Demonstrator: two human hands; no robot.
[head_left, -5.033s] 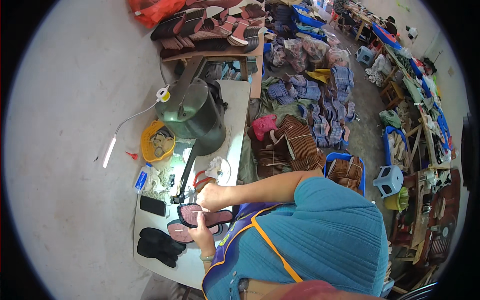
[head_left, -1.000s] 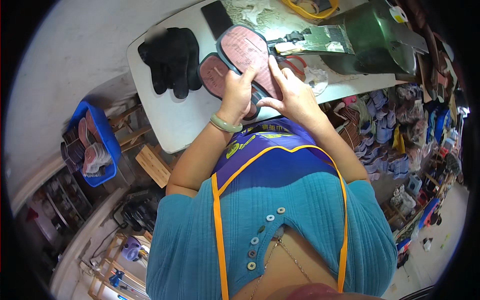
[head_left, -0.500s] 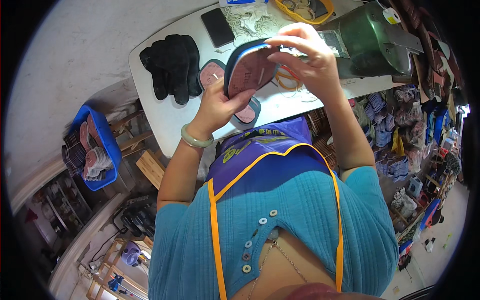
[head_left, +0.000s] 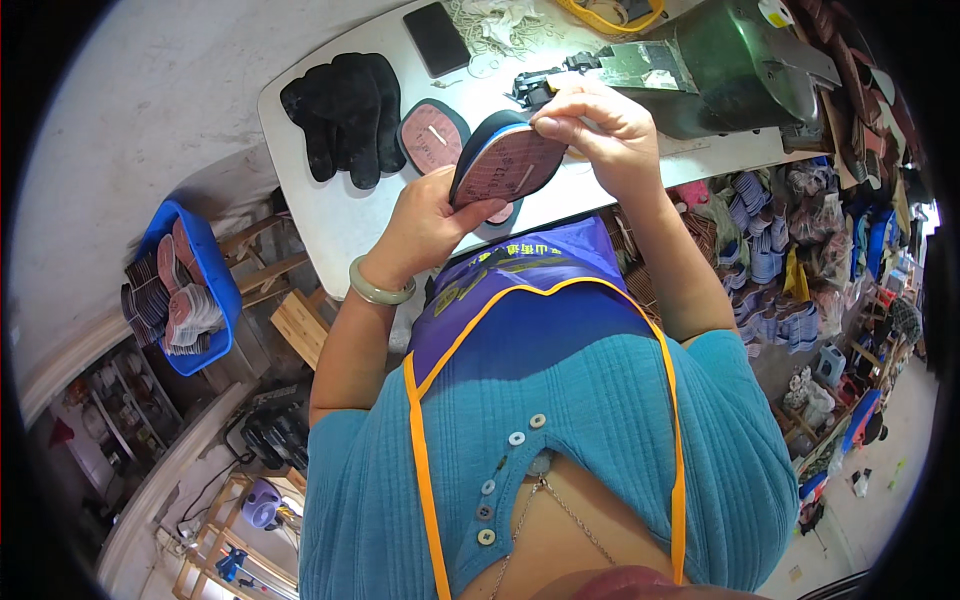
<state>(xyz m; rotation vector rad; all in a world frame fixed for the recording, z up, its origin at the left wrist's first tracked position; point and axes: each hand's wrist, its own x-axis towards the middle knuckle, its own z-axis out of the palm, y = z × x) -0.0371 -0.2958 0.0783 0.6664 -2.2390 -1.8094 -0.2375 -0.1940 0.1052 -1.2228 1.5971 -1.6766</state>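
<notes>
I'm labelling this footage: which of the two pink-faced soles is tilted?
The held sole, gripped by the left hand and pinched at its edge by the right hand. The other sole lies flat on the white table.

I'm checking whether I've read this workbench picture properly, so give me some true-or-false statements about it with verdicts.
1. The left hand and right hand both hold one pink sole. True.
2. A bracelet is on the right wrist. False: the pale bracelet is on the left wrist.
3. Another sole lies on the white table. True.
4. The tub at left is yellow. False: the blue tub stands there.
</notes>
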